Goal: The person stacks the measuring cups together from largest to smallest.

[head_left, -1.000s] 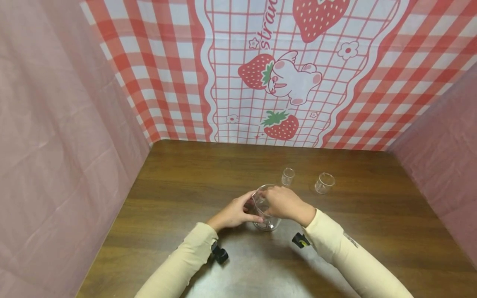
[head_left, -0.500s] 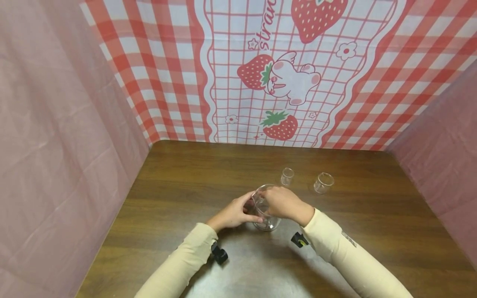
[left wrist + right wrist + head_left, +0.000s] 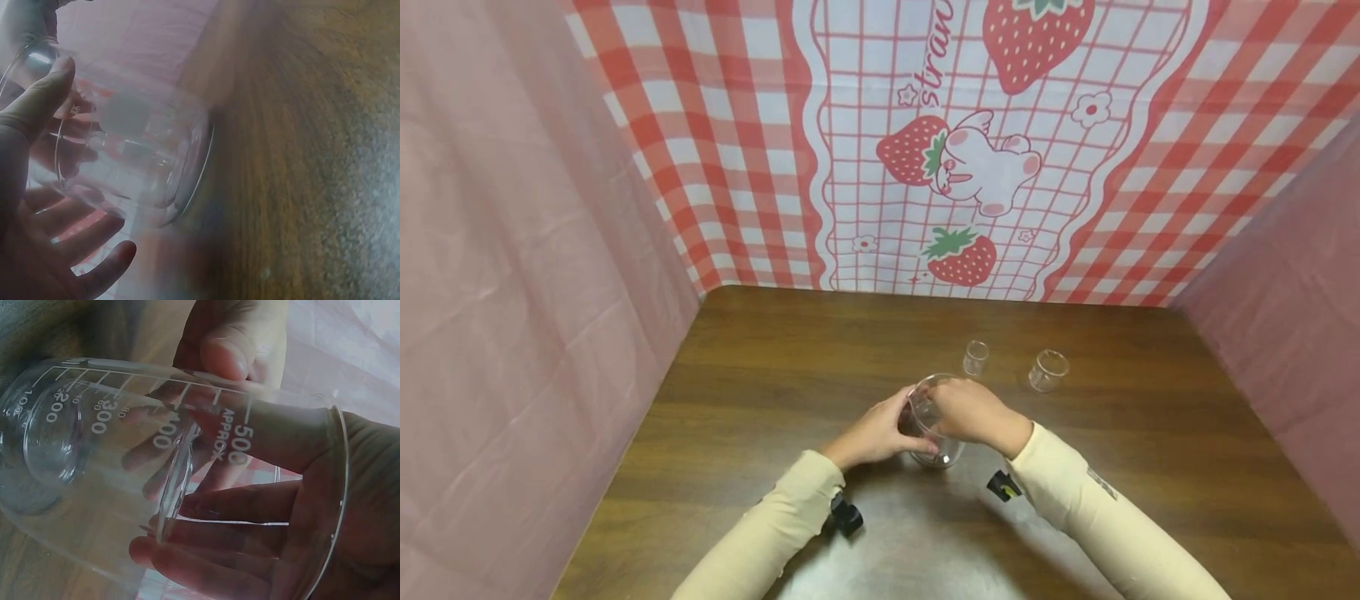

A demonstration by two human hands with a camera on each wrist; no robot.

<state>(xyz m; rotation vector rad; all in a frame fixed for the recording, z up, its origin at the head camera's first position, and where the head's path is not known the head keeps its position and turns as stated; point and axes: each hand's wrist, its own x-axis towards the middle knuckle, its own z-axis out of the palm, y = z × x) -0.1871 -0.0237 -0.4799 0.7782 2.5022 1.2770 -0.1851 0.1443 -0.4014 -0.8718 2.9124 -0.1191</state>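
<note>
A large clear glass beaker (image 3: 94,400) with white volume marks up to 500 stands tilted over the table, its base low in the head view. My left hand (image 3: 878,429) holds it from outside, thumb on the near side and fingers around the far side. Inside it sits a smaller glass beaker (image 3: 112,465), which also bears marks. Reaching in through the large mouth, my right hand (image 3: 976,411) pinches the smaller beaker's rim between thumb and fingers. In the head view that hand mostly hides the inner beaker.
Two more small glass beakers stand beyond the hands on the wooden table (image 3: 790,350): a narrow one (image 3: 976,358) and a wider one (image 3: 1048,372) to its right. A red checked strawberry cloth (image 3: 865,200) hangs behind, with pink curtains at both sides.
My left hand has shifted slightly to the right along the large beaker, its thumb a little lower. The right hand stays almost still inside. The head view has tilted slightly.
</note>
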